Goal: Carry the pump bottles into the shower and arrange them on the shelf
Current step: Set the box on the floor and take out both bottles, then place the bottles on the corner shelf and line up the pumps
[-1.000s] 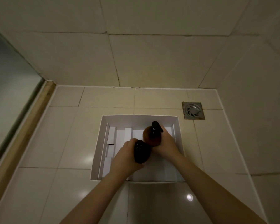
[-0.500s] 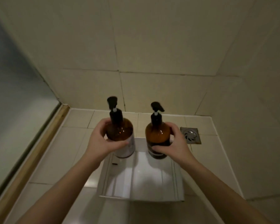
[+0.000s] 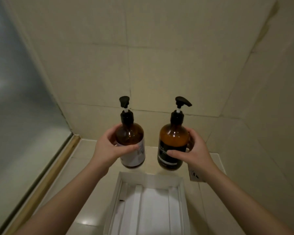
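Both bottles are lifted clear of the white cardboard box (image 3: 149,206) at 6 o'clock. Left hand (image 3: 109,148) wraps the amber glass pump bottle with pale label (image 3: 131,143) at 9 o'clock; right hand (image 3: 195,153) grips the amber pump bottle with black label (image 3: 172,143) at 3 o'clock. Both upright, apart. No shelf is in view; carrying and arranging appear to remain.

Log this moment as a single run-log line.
left hand: holds amber glass pump bottle with pale label | right hand: holds amber glass pump bottle with black label | both upright, above open white cardboard box | shelf: unseen
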The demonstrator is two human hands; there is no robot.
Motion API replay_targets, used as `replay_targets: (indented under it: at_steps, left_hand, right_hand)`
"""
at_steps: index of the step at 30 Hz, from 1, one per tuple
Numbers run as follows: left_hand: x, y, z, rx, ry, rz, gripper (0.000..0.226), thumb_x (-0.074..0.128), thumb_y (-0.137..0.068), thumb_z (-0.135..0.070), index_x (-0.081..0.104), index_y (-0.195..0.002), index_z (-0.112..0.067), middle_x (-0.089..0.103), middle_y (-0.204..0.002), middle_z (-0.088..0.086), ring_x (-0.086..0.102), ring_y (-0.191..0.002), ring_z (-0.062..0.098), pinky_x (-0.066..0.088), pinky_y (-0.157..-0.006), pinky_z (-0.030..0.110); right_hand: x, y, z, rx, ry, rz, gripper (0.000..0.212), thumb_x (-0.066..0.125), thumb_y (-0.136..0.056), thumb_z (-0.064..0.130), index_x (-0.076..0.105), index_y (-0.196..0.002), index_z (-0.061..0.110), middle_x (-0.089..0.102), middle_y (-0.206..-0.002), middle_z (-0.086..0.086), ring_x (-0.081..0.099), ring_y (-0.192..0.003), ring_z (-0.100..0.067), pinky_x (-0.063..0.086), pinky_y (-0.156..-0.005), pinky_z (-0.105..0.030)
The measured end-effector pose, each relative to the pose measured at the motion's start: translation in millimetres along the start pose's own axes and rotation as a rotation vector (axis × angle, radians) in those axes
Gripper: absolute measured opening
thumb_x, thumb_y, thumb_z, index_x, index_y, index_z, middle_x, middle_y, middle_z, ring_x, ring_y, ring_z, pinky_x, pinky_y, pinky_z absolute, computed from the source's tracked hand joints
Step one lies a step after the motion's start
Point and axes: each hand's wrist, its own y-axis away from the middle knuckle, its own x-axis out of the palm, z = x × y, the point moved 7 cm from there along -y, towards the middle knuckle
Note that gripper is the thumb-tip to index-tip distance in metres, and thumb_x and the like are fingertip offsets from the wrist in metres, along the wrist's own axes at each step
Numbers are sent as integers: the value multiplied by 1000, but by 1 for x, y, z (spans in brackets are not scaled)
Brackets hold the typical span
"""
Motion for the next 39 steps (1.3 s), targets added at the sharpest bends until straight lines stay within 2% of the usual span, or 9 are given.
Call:
replay_targets:
  at_steps: [5,11,16,21,25,31,34,37,39]
  left_hand:
    - [-8,-15,-75,0,11,25,62,87,-44,-33,60,-96,-49,67,-98,-21,60,-96,-3,48,-76,21]
    - [-24,-30,-208,34,37,57,71,80,-31,-50,58,-98,-46,64,-107,-16,58,-103,3,47,-79,25]
    - [-44,-41,-327,75,23,59,65,82,-33,-47,61,-94,-48,69,-96,-25,62,-93,-8,48,-66,8]
    - [-73,-49,-455,104,45,15,70,83,-33,-43,61,-99,-44,67,-102,-18,62,-94,-5,48,-73,17]
    - [-96,-53,-558,119,49,11,85,83,-37,-39,60,-118,-28,67,-112,-9,61,-102,4,48,-79,24]
    - [-129,-54,-697,156,36,12,87,87,-36,-38,61,-118,-24,69,-111,-4,63,-103,10,51,-85,30]
    - [-143,-54,-756,186,50,7,87,89,-38,-30,61,-119,-18,69,-111,-1,65,-102,12,51,-87,32]
    - [-154,-50,-809,220,59,29,79,88,-33,-34,64,-108,-28,72,-101,-8,68,-92,3,53,-77,21]
    - [-159,-49,-836,236,61,53,72,90,-33,-35,67,-101,-31,74,-96,-11,68,-90,2,53,-73,19]
  right_hand:
    - [-22,-19,67,-10,-4,4,65,87,-56,23,49,-100,51,58,-108,25,55,-104,2,48,-83,-22]
    - [-49,-48,184,-33,2,21,62,86,-54,27,49,-96,54,58,-104,26,55,-100,4,47,-79,-18]
    - [-79,-71,299,-82,-12,21,62,88,-52,27,52,-96,51,60,-107,21,57,-104,0,49,-84,-23]
    - [-113,-92,423,-116,-5,33,63,88,-53,28,50,-100,48,58,-112,18,56,-107,-4,47,-87,-26]
    - [-143,-103,525,-145,0,30,65,88,-52,29,49,-100,48,58,-112,19,56,-106,-3,48,-87,-27]
    - [-174,-113,669,-182,20,68,68,88,-49,35,50,-105,46,60,-113,16,58,-108,-9,50,-91,-32]
    - [-185,-114,729,-202,25,85,66,88,-49,36,50,-101,48,59,-110,19,57,-105,-3,49,-85,-25]
    - [-194,-112,783,-210,13,100,63,88,-50,37,50,-99,49,59,-106,22,57,-98,2,46,-74,-13]
    - [-197,-111,810,-199,-19,112,65,85,-44,42,50,-98,47,60,-105,21,57,-98,1,45,-73,-13]
